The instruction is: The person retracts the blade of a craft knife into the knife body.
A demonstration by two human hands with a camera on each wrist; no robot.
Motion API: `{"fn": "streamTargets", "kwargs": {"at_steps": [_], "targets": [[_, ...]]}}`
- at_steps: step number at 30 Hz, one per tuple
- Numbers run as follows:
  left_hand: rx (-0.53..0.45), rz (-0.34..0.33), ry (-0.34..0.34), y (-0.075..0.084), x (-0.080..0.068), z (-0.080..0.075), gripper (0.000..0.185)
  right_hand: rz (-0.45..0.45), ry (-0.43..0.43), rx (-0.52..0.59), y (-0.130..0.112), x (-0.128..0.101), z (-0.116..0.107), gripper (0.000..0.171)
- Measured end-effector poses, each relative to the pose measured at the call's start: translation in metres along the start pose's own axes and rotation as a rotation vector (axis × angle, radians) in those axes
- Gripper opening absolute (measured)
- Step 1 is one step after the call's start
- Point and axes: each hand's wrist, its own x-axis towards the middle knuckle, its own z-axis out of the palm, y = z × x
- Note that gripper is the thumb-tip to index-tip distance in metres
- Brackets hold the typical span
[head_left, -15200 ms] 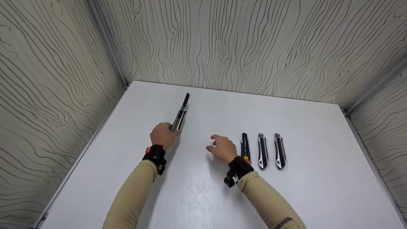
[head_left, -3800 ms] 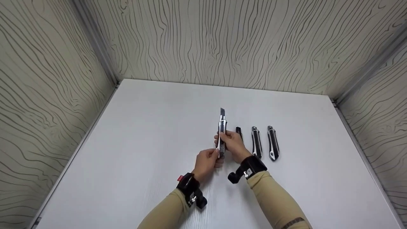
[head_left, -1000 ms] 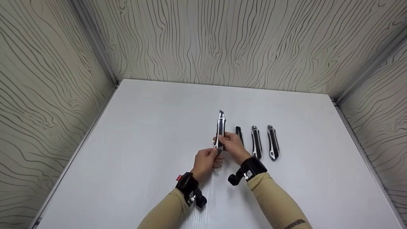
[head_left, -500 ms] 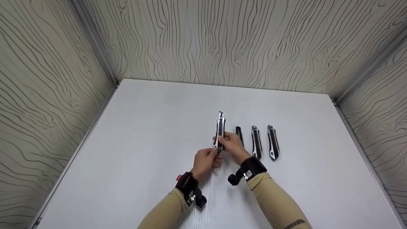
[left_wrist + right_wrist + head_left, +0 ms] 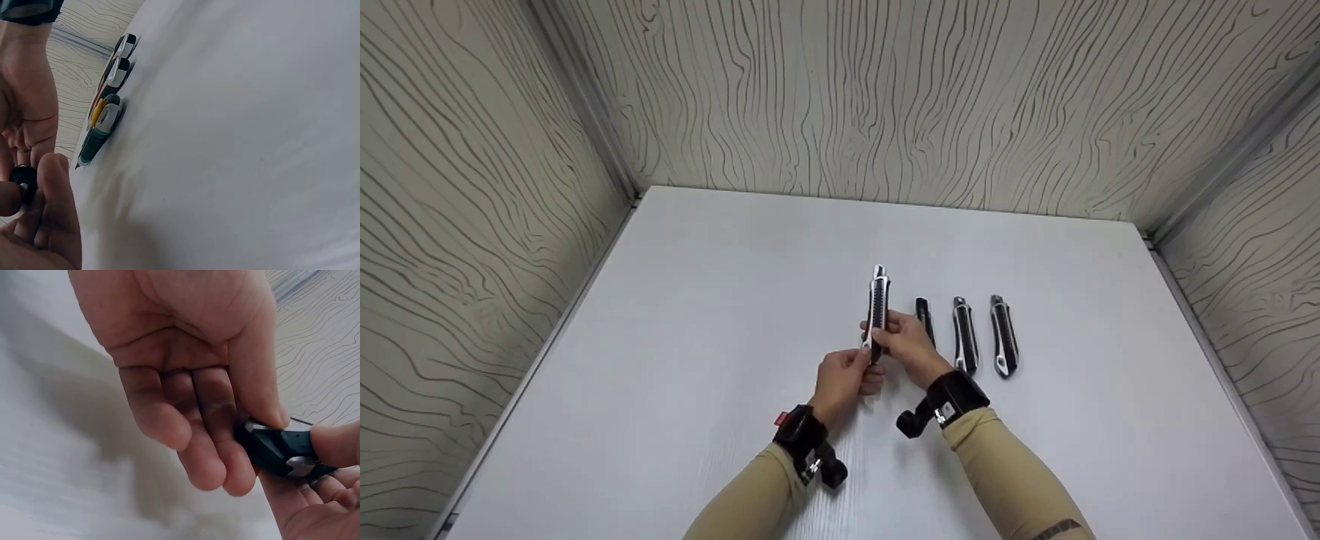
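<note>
Over the middle of the white table (image 5: 675, 360) both my hands hold a black and silver utility knife (image 5: 877, 300) pointing away from me. My left hand (image 5: 864, 365) pinches its near end, seen as a black butt (image 5: 23, 183) between thumb and fingers. Higher up the handle, my right hand (image 5: 885, 334) grips the dark body (image 5: 278, 444) between thumb and fingers. Hardly any blade shows at the far tip.
Three more utility knives lie side by side just right of my hands: a dark one with yellow (image 5: 924, 319) (image 5: 101, 129), then two black and silver ones (image 5: 964, 334) (image 5: 1003, 334). Wood-grain walls (image 5: 885, 105) close in the table on three sides.
The blade showing at the knife's far tip has shortened a little over the last second. Both hands have stayed where they were on the handle.
</note>
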Motion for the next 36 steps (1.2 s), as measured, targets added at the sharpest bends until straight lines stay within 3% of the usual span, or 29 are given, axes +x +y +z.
{"fn": "streamTargets", "kwargs": {"at_steps": [13, 25, 31, 36], "targets": [[-0.010, -0.011, -0.002, -0.0010, -0.0014, -0.0012, 0.034, -0.024, -0.063, -0.042, 0.0012, -0.0020, -0.0010, 0.037], [-0.009, 0.001, -0.042, -0.0026, -0.0021, -0.0076, 0.018, -0.074, -0.024, -0.188, 0.0043, -0.0027, -0.0018, 0.034], [0.012, -0.033, -0.061, -0.0017, -0.0017, -0.0072, 0.017, -0.119, 0.028, -0.350, 0.0039, -0.0067, -0.0048, 0.026], [0.066, -0.050, -0.069, 0.0021, -0.0027, -0.0047, 0.019, -0.144, 0.070, -0.467, 0.0035, -0.0086, -0.0083, 0.032]]}}
